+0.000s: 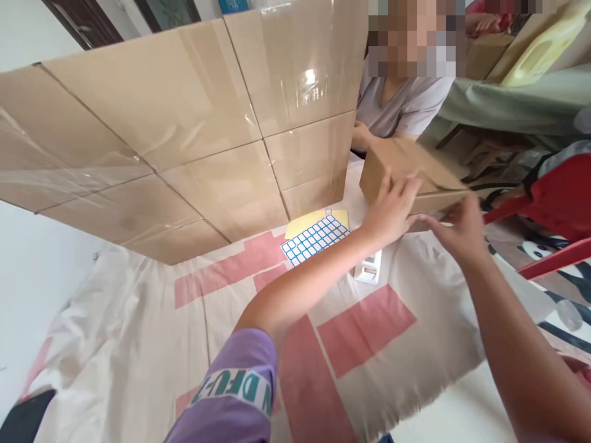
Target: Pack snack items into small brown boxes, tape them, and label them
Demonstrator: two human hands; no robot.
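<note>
Head view: a box (pixel 415 163), touching both hands (pixel 392 212), extends beyond them.

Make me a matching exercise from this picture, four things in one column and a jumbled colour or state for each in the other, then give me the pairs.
1. Cardboard box
2. Grid sheet
3. Chair
4. Sleeve with lettering

A. Red
B. Purple
C. Touched by the left hand and right hand
D. White with blue outlines

Pairs: 1-C, 2-D, 3-A, 4-B
</note>
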